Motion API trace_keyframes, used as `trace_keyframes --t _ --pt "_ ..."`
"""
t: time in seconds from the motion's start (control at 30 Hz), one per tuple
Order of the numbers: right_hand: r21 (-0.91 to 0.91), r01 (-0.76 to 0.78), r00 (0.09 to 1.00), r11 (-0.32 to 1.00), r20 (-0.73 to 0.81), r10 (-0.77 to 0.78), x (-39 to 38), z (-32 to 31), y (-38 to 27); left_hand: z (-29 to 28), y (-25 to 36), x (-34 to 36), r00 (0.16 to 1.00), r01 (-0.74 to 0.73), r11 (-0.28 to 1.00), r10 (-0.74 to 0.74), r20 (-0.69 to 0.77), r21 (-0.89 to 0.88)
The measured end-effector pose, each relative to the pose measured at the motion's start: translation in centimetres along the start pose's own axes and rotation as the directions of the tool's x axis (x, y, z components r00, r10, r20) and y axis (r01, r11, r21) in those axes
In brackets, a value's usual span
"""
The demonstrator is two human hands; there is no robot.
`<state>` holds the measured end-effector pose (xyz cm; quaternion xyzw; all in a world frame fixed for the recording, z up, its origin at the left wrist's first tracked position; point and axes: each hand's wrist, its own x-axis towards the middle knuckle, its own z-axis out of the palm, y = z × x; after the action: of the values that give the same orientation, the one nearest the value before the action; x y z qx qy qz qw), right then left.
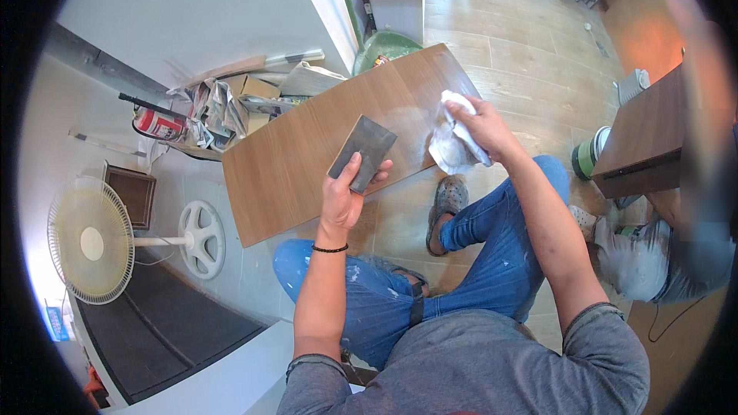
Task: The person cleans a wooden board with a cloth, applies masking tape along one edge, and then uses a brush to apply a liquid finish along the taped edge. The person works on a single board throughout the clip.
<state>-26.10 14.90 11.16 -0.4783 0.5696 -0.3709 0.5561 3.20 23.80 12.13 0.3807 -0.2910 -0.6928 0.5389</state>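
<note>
My left hand (350,184) grips a flat dark-grey rectangular block (363,142), like a sanding block, held over a wood-grain panel (284,169) that lies at an angle in front of me. Crumpled in my right hand (480,127) is a white cloth or paper wad (453,150), above the panel's right part, where a pale, dusty-looking smear shows. Whether the cloth touches the surface I cannot tell. My bent legs in jeans are below the panel's near edge.
Left: a standing fan (92,242), fire extinguisher (157,124) and piled papers and boxes (257,88). Back: a green plastic container (388,50). Right: a green bucket (584,161), another brown wooden piece (638,131) and what seems a blurred person (692,253) beside it.
</note>
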Motion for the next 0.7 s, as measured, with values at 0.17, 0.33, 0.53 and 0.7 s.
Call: trace_keyframes --t 0.17,0.33,0.53,0.7 --pt "-0.464 0.132 0.929 0.876 0.366 0.053 -0.9 2.4 -1.2 0.4 -0.2 0.1 0.999 -0.043 0.997 0.044 -0.018 0.065" --pt "-0.584 0.400 0.732 0.706 0.667 0.137 -1.9 4.4 1.7 0.2 -1.1 1.5 1.000 -0.014 0.997 0.015 -0.020 0.071" --pt "-0.677 0.389 0.735 0.625 0.637 0.232 -2.1 4.7 2.2 0.3 -2.0 2.0 1.000 0.017 0.992 -0.015 -0.021 0.124" --pt "-0.660 0.393 0.742 0.640 0.639 0.204 -1.7 4.5 2.6 0.6 -2.2 2.1 0.999 0.021 0.990 -0.017 -0.028 0.139"
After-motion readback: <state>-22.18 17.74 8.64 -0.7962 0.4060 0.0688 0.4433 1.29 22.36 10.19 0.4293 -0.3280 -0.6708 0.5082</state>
